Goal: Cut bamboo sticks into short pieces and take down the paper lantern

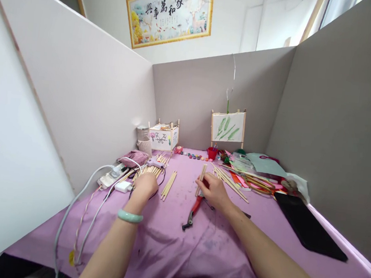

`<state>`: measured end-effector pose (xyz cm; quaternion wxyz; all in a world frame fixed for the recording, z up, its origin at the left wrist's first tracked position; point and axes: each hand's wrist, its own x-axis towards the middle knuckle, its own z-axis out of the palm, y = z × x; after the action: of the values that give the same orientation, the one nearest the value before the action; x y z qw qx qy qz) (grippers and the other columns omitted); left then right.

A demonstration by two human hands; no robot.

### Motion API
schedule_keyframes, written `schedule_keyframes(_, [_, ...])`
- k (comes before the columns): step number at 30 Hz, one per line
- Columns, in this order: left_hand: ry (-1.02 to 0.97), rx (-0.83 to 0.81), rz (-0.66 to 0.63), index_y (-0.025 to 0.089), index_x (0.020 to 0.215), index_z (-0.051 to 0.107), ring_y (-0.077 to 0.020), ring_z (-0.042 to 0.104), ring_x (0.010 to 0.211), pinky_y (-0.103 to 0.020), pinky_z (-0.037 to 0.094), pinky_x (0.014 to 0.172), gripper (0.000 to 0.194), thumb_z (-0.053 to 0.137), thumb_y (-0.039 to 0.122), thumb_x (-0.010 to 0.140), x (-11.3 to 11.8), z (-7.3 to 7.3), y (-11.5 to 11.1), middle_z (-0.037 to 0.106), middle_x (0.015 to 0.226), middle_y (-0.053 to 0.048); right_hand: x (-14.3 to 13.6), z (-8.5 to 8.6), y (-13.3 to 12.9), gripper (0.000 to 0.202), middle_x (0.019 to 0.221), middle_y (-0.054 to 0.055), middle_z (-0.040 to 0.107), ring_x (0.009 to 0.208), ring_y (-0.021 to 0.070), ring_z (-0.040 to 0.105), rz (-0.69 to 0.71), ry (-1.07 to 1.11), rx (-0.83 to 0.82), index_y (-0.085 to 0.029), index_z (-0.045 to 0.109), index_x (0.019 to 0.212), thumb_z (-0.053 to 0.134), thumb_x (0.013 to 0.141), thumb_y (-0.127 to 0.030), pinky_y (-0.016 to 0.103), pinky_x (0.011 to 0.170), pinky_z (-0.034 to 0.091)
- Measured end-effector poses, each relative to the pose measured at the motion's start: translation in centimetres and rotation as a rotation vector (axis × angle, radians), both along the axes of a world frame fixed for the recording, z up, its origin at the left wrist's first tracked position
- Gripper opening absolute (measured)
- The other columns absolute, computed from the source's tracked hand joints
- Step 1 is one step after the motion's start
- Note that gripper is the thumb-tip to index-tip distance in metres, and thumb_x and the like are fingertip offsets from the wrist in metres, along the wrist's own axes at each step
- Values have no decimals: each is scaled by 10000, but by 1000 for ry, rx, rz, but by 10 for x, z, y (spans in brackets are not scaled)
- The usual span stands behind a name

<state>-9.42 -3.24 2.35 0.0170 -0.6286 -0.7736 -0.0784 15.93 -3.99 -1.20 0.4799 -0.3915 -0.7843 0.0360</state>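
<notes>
one purple-covered desk (174,251). big stick pile (152,170) at left; left hand (146,185) at its near end, grip hidden, can't tell. right hand (214,189) beside red-handled cutter (195,206); small stick bunch (168,185) between hands; right grip narrow around held sticks (203,172), nearly upright.

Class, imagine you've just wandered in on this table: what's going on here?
A person sits working with wooden sticks. The right hand holds a few short sticks upright, while the left hand is at the near end of a stick pile; its fingers are hidden, so its grip is unclear. Between the hands lies a small stick group, and a red-handled tool lies by the right hand. A leaf-painted panel stands behind.
</notes>
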Motion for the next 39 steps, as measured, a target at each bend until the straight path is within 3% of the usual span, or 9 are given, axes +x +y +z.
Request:
schedule_keyframes(5, [68,-15,-21,123,949,696,-323,644,964,-345,473,729,290,550,176,704,-10,17,-19,680,1046,-215,0,-1,0,239,652,-21,442,600,125,411,8,12,4,-195,412,656,523,860,-251,256,594,297])
schedule_keyframes(10, [4,15,-164,165,795,703,-274,642,870,-316,436,702,177,569,243,708,-39,34,-67,707,881,-133,-2,1,-1,243,651,-17,453,609,126,424,10,40,0,-194,426,640,525,852,-259,257,597,305])
schedule_keyframes(13, [-181,164,-189,184,953,699,-216,632,752,-289,429,673,278,571,301,735,-42,44,-95,691,743,-58,-2,4,-2,193,658,-13,475,618,130,445,25,94,-45,-184,505,681,523,849,-276,255,605,326])
schedule_keyframes(15, [-459,234,-236,213,1077,664,-163,589,610,-264,424,596,372,571,331,737,-28,49,-101,666,690,-8,-3,5,-2,168,660,-12,491,619,132,454,37,130,-87,-179,559,722,529,843,-292,254,603,337])
schedule_keyframes(18, [-921,186,-395,174,993,684,-112,505,490,-234,399,490,351,606,352,700,10,45,-82,615,632,11,-2,6,0,165,664,-8,517,619,135,462,44,168,-131,-176,596,739,546,829,-305,254,598,346])
schedule_keyframes(22, [-1123,141,-525,132,755,682,-100,535,551,-216,430,519,203,672,293,632,62,22,-30,630,660,-14,0,5,4,179,654,-10,544,607,134,484,42,261,-198,-178,602,741,545,831,-322,247,587,361])
schedule_keyframes(26, [-1268,110,-549,125,720,680,-100,545,555,-224,458,547,193,708,269,595,88,-5,9,628,633,-10,2,3,10,158,665,-6,557,629,137,506,-1,307,-180,-175,602,747,543,822,-301,240,598,375])
schedule_keyframes(34, [-1149,17,-657,156,928,743,-145,626,708,-243,487,641,305,647,300,677,88,-33,19,726,838,-53,-2,-2,16,149,677,-10,591,628,129,509,-3,239,-208,-172,626,753,536,823,-268,233,605,368])
schedule_keyframes(39, [-968,41,-713,155,901,748,-159,632,697,-249,485,625,289,581,311,724,90,-43,25,725,781,-33,-3,-5,18,129,704,-1,613,651,135,517,-7,212,-221,-170,631,769,553,817,-261,239,622,373])
